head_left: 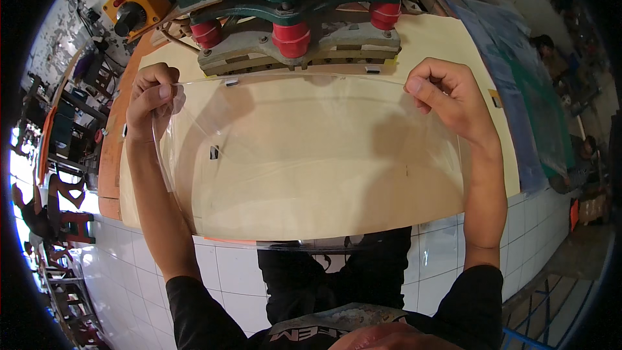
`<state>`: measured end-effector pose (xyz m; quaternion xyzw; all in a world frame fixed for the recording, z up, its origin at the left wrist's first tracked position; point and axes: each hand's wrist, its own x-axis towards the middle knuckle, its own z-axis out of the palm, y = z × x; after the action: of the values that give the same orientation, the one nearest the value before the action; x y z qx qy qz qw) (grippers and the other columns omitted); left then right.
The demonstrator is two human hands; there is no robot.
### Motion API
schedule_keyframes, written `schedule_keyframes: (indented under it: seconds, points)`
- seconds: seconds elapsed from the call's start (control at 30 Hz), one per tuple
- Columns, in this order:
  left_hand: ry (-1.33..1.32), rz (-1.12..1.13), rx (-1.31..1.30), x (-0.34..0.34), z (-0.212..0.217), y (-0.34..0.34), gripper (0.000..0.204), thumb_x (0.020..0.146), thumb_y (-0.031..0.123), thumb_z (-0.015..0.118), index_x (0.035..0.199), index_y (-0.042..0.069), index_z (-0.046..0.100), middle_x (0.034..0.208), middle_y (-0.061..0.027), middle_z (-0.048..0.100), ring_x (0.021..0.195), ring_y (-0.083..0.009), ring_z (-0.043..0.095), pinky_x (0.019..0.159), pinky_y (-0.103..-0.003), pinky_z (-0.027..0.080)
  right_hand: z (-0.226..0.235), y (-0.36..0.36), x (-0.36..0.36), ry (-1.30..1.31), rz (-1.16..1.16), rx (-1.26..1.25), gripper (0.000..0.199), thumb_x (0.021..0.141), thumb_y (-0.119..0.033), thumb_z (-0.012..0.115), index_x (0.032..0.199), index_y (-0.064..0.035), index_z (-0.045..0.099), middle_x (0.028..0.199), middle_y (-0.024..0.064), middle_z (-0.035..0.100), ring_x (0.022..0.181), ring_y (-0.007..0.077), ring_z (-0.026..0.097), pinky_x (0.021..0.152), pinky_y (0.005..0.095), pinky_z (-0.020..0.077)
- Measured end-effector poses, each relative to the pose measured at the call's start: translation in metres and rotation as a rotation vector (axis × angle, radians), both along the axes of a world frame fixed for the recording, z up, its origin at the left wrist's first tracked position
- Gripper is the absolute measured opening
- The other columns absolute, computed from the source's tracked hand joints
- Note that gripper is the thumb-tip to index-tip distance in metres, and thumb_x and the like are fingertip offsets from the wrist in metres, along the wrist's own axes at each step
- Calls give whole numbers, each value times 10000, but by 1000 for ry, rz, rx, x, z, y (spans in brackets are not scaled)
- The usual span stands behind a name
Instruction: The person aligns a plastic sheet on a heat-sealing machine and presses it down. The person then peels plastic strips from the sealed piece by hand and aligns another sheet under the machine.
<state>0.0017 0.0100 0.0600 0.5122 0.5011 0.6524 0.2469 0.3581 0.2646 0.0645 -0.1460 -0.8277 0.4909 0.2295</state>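
Floor: white tiles (434, 253) show past the person's dark trousers (334, 279), just this side of the tabletop (110, 185).
Clear sheet: the thin see-through plastic (311, 162) lies over the cream covering (424, 35), its near edge toward the person and its far edge just short of the machine.
Dark patch: a small black piece (214, 152) sits left of the middle; whether it is on or under the plastic, I can't tell.
Left hand: the fingers of this hand (153, 97) are curled, clamped with the thumb on the far left corner.
Right hand: this hand (447, 94) pinches the far right corner likewise.
Step in hand: seemingly, holding the plastic spread and squaring its far edge.
Next move: I judge it calls for both hands shifting evenly, so nothing creases.
Machine: green arched bars (291, 0) with red cups (291, 40) stand beyond.
Control box: yellow (139, 3), far left.
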Motion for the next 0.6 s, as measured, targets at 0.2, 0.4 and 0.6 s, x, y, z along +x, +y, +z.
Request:
schedule_keyframes:
  seconds: [0.2,0.4,0.6]
  points:
    - [-16,-4,-12,-1,0,-1,205,745,165,638,652,64,486,576,22,386,472,-48,328,447,-223,256,-2,2,-1,-32,-54,114,192,911,-160,625,829,14,637,683,-1,577,602,45,492,551,210,407]
    - [-11,-13,0,1,0,-1,215,742,171,641,640,63,486,564,23,386,473,-52,322,450,-227,248,-5,-2,-5,-22,-126,312,197,881,-176,650,892,20,672,662,20,604,599,58,513,564,227,430]
    - [-12,4,-6,5,1,0,220,732,173,646,627,59,490,562,18,402,481,-55,329,449,-230,246,1,-16,-6,46,-82,411,226,864,-177,664,982,14,681,803,114,686,738,172,651,689,294,510]
